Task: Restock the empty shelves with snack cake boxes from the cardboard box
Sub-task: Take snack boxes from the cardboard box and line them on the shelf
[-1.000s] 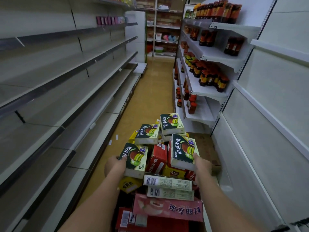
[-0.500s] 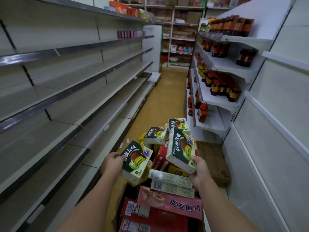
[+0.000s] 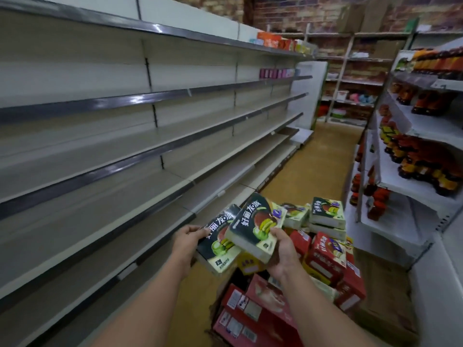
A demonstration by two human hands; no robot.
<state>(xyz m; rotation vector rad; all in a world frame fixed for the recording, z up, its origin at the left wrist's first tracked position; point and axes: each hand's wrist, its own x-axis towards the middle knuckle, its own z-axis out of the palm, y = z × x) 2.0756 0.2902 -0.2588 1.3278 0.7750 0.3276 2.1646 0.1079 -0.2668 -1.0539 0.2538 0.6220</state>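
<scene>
**Both hands hold dark snack cake boxes beside bare left shelves**

Left hand [image 3: 186, 240] grips one dark-green snack cake box [image 3: 220, 249] by its left edge, fingers curled over the top corner, thumb side hidden. Right hand [image 3: 281, 251] grips a second dark-green box [image 3: 255, 226] from below at its near right corner, fingers wrapped under, thumb on the face. The second box overlaps the first and is tilted, touching it. Both are held above the aisle floor [image 3: 300, 176], near the front edge of the lower left shelves [image 3: 105, 196], not on any shelf yet.

Cardboard box [image 3: 218, 309] sits low centre-right, mostly hidden by its load: red boxes [image 3: 325, 256], yellow box [image 3: 248, 265], more dark-green boxes [image 3: 327, 212] piled on top, pink-red flat packs [image 3: 265, 299] nearest the camera.

Left shelving runs the aisle length; a few pink items [image 3: 275, 73] and orange packs [image 3: 273, 42] sit at its far end. Right shelves [image 3: 400, 181] carry dark bottles [image 3: 423, 161] with orange-yellow labels. Brick wall [image 3: 325, 13] at the back.
</scene>
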